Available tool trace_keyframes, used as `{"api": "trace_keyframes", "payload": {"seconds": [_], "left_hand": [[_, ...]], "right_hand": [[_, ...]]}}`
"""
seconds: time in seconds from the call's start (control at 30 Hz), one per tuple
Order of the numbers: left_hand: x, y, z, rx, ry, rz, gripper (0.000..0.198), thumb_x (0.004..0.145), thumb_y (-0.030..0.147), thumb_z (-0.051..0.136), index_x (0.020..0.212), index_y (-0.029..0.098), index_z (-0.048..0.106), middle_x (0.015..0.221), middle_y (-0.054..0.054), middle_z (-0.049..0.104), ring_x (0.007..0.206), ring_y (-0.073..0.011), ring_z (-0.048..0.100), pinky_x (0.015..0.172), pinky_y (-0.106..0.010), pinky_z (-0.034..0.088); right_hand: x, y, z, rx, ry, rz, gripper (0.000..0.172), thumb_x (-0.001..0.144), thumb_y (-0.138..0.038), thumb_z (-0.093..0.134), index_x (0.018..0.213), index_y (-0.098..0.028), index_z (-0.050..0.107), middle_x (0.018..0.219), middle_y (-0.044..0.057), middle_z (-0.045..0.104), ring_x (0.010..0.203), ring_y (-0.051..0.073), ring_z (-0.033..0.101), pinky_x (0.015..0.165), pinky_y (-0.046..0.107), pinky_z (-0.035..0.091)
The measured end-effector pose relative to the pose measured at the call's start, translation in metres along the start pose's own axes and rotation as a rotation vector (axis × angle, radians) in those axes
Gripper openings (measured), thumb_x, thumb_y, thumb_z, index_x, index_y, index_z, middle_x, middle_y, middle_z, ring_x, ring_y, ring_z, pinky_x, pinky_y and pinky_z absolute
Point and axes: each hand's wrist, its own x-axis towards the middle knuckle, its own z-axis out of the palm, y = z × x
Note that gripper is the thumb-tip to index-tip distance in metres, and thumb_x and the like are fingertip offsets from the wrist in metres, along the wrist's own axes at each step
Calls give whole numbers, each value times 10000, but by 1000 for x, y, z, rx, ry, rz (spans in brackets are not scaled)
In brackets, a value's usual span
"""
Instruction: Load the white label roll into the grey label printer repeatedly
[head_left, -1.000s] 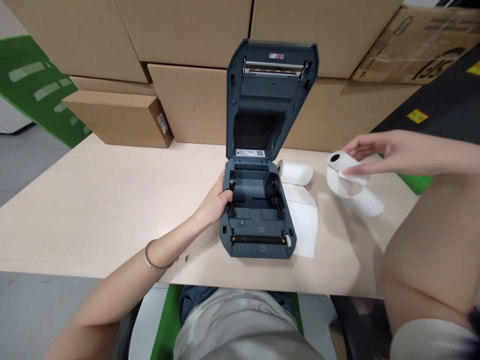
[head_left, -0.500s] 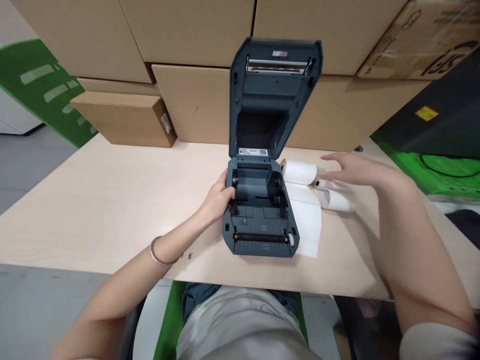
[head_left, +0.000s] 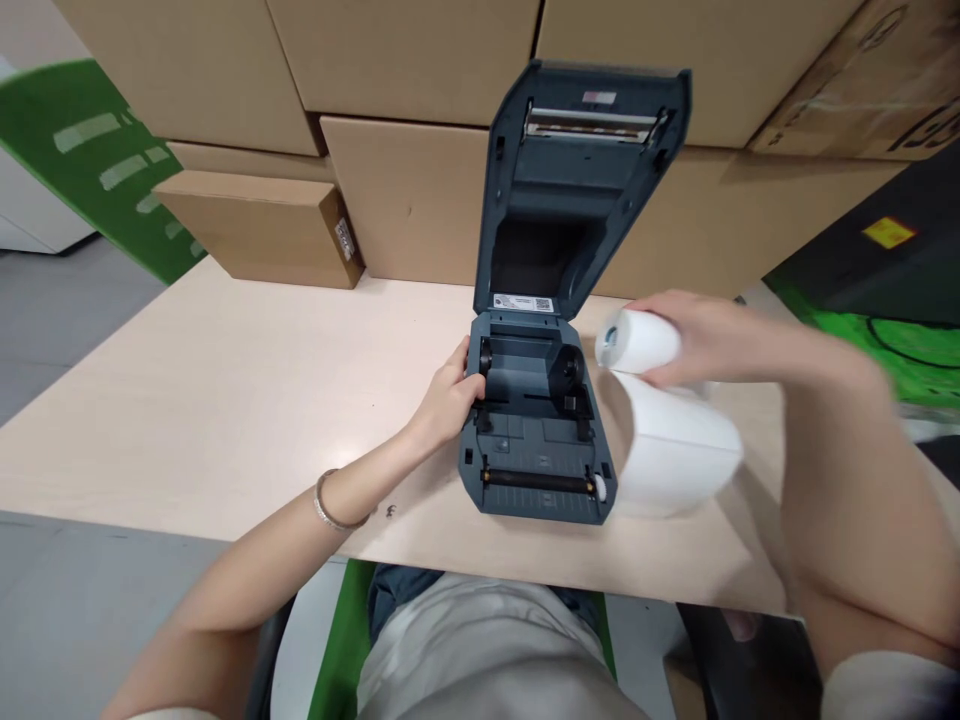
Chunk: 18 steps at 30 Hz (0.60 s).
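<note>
A dark grey label printer (head_left: 525,440) stands on the table with its lid (head_left: 551,190) raised. Its inside shows a black roller, roll holders and no paper. My left hand (head_left: 448,398) grips the printer's left edge, thumb over the rim. To the printer's right, my right hand (head_left: 694,335) is closed around a white label roll (head_left: 651,342), its core end facing the printer. A loose strip of the labels (head_left: 679,450) hangs from the roll and curves down toward the table. The second roll is mostly hidden behind the strip and hand.
Cardboard boxes (head_left: 409,200) form a wall along the table's back edge. A smaller flat carton (head_left: 247,230) sits at the back left. Small dark bits (head_left: 391,511) lie near the front edge. A black case with a yellow label (head_left: 889,233) is at the right.
My right hand has taken hold of the label roll and lifted it, drawing the strip up off the table. My left hand stays on the printer. The view has shifted slightly.
</note>
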Motion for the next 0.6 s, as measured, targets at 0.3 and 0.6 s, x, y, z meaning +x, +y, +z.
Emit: {"api": "trace_keyframes", "payload": {"seconds": [0.3, 0.6], "left_hand": [[1, -1, -1, 39, -10, 16, 785, 652, 235, 531, 1432, 171, 599, 1396, -93, 696, 1367, -370, 550, 1199, -513, 448], [0, 2, -1, 63, -28, 18, 793, 647, 256, 527, 1432, 158, 584, 1385, -97, 685, 1302, -358, 568, 1185, -480, 443]], "right_hand": [[3, -88, -17, 122, 66, -232, 740, 670, -427, 820, 1386, -308, 675, 1286, 60, 750, 1103, 352, 715, 892, 442, 572], [38, -121, 9, -19, -101, -225, 512, 698, -367, 777, 1196, -278, 694, 1200, 58, 734, 1002, 294, 705, 714, 351, 490]]}}
